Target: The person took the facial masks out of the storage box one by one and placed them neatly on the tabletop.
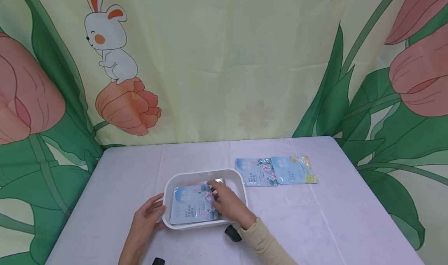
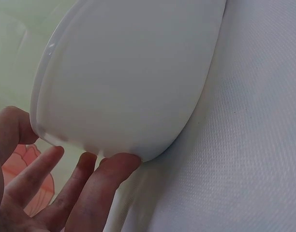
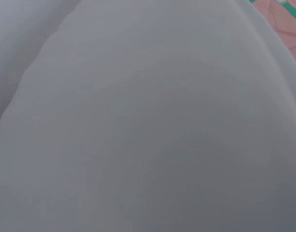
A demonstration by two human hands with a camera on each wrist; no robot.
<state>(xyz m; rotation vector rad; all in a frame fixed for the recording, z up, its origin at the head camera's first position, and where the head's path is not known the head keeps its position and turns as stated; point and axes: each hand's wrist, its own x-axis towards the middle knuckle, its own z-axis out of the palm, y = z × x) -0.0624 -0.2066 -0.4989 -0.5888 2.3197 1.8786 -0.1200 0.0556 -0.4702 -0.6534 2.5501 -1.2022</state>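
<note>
A white plastic tray (image 1: 203,227) stands on the table. In it lies a light blue sheet mask packet (image 1: 190,204) with flower print, over a silver and pinkish edge of another packet. My right hand (image 1: 229,204) reaches over the tray's right side and grips the blue packet at its right edge, thumb and index finger bent around it. At the tray's left end is my left hand (image 1: 147,216); in the left wrist view its fingertips (image 2: 126,158) touch the outer wall and rim. The right wrist view shows only the tray's outer wall (image 3: 153,116), close up, with the right hand hidden.
Behind the tray to the right, a flowered blue packet (image 1: 257,172) and a blue packet with yellow print (image 1: 294,170) lie side by side, edges overlapping. A white cloth covers the table (image 1: 297,226). A printed curtain (image 1: 227,63) hangs behind it.
</note>
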